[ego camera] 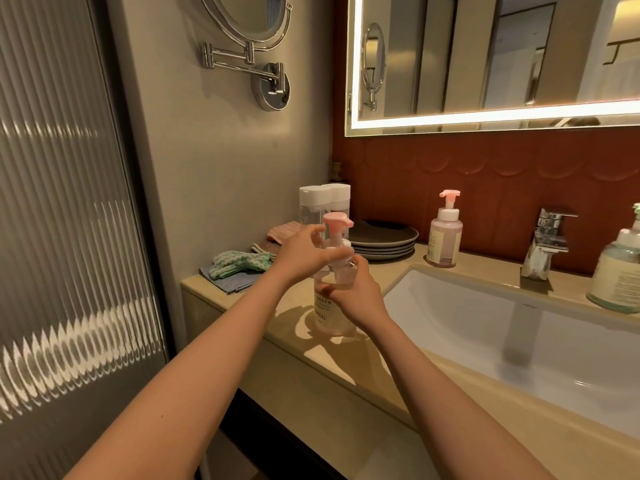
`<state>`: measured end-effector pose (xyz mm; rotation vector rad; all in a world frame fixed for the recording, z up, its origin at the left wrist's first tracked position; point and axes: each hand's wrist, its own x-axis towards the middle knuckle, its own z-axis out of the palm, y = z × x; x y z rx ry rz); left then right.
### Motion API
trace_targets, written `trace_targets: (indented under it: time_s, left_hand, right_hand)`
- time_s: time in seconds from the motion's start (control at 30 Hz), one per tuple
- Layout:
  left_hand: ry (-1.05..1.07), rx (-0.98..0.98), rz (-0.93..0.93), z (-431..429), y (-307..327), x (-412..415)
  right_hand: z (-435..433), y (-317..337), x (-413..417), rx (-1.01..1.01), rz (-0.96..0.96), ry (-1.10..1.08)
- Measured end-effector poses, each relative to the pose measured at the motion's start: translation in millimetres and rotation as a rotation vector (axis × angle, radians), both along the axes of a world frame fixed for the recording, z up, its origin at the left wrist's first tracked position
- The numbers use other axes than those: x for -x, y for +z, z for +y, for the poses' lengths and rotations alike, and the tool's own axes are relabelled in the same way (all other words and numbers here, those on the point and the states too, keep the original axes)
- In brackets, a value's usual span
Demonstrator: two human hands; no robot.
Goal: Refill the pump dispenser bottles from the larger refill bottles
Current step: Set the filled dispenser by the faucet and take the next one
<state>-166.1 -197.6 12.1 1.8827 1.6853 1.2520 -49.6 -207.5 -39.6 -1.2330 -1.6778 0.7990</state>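
Observation:
A clear pump dispenser bottle [332, 313] with a pink pump head [337, 221] stands on the beige counter [298, 327] left of the sink. My left hand [299, 256] grips the white pump collar at the bottle's neck. My right hand [353, 292] wraps around the bottle's body and holds it upright. Two tall clear refill bottles [317, 206] with white caps stand behind, against the wall. A second pump bottle [445, 237] with pinkish liquid stands at the back of the counter. A third, green-tinted one [616, 271] stands at the right edge.
A white sink basin [519, 327] fills the right side, with a chrome tap [547, 244] behind it. A stack of dark plates [384, 239] sits by the refill bottles. Folded cloths [239, 268] lie at the counter's left end. A swing-arm mirror [256, 36] hangs above.

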Motion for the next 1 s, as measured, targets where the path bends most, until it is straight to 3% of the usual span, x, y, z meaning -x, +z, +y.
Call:
trace_targets:
  time_s: [0.1, 0.17, 0.33, 0.67, 0.87, 1.0]
  left_hand:
    - [0.005, -0.016, 0.009, 5, 2, -4]
    - [0.031, -0.027, -0.083, 6, 6, -5]
    - [0.18, -0.066, -0.557, 6, 27, 18]
    - [0.274, -0.021, -1.243, 13, -2, 54]
    - [0.333, -0.087, -1.38, 30, -28, 53]
    - [0.393, 0.059, -1.196, 42, -45, 45]
  right_hand:
    - [0, 1, -1, 0.0, -0.018, 0.0]
    - [0, 2, -2, -0.001, -0.023, 0.001]
    - [0, 1, -4, -0.003, -0.019, 0.012]
    - [-3, 9, -11, 0.05, 0.017, 0.075]
    - [0, 12, -15, 0.09, 0.043, 0.134]
    - [4, 11, -17, 0.119, 0.038, 0.171]
